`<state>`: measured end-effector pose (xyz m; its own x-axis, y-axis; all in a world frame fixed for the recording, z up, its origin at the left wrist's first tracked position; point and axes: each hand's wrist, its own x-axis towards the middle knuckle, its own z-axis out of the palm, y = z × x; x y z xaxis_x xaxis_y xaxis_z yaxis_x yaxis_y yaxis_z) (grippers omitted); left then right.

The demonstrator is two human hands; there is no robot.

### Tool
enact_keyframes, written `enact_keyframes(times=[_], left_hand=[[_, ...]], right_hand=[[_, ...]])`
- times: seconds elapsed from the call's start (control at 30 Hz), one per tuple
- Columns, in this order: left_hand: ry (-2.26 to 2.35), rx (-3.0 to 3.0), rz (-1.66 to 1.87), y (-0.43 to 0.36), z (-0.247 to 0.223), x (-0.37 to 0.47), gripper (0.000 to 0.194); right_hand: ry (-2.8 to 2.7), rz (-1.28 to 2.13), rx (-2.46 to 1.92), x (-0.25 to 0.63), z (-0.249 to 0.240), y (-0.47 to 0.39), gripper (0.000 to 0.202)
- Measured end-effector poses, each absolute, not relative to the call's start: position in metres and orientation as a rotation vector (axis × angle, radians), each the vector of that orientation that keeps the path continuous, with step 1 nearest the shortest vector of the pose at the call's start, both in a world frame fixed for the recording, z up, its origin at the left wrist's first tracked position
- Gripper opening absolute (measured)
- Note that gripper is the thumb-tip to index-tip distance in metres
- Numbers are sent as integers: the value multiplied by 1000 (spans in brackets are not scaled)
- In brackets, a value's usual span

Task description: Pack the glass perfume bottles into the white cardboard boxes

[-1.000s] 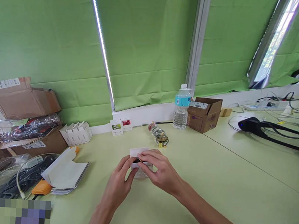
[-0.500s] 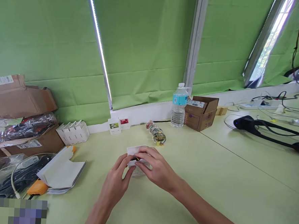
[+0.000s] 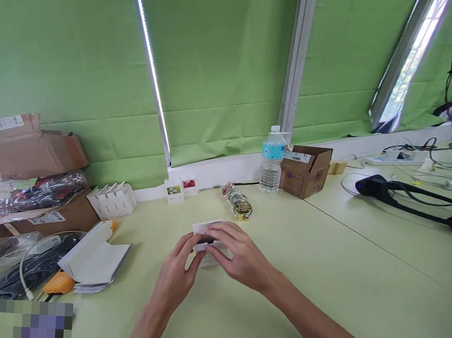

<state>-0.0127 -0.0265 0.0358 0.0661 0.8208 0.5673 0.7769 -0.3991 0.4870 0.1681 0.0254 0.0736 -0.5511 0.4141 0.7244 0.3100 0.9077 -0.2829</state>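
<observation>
Between my hands, over the near middle of the table, is a small white carton with its flap raised and a dark opening below the flap. My left hand is closed on the carton's left side, thumb below and fingers above. On the right side, my right hand grips it with fingertips at the opening. Fingers cover much of the carton, and its contents are hidden. Just beyond lies a row of small shiny round glass-like pieces with gold parts.
Two small picture cartons and several white cartons stand at the back. A water bottle is beside a brown box. Folded white papers lie left, near bagged cables. A black headset rests right.
A small gold and reddish thing at the carton's opening, between my fingertips, no longer shows; the opening now looks dark. My hands have barely moved, and the view has shifted slightly.
</observation>
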Motion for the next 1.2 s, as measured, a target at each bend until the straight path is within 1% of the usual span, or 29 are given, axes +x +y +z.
enact_keyframes(times=[0.2,0.33,0.43,0.53,0.8,0.9,1.03,1.2], left_hand=[[1760,2135,1302,-23,33,-21,36],[1771,1976,1378,-22,37,-28,39],[1748,1896,1462,-21,39,-30,35],[1697,1876,1478,-19,37,-30,30],[1521,1897,1452,-20,38,-27,23],[1530,1740,1522,-20,40,-24,25],[1456,1499,1582,-19,40,-19,29],[1407,1344,1632,-18,41,-15,26]], right_hand=[[-2064,202,-589,175,75,33,25],[-2063,364,-646,175,72,36,26],[-2062,487,-702,173,71,35,29],[-2098,530,-713,171,70,33,33],[-2125,452,-733,173,68,33,36],[-2113,428,-692,172,68,34,34],[-2110,350,-626,172,66,36,26],[-2161,230,-651,171,58,41,28]])
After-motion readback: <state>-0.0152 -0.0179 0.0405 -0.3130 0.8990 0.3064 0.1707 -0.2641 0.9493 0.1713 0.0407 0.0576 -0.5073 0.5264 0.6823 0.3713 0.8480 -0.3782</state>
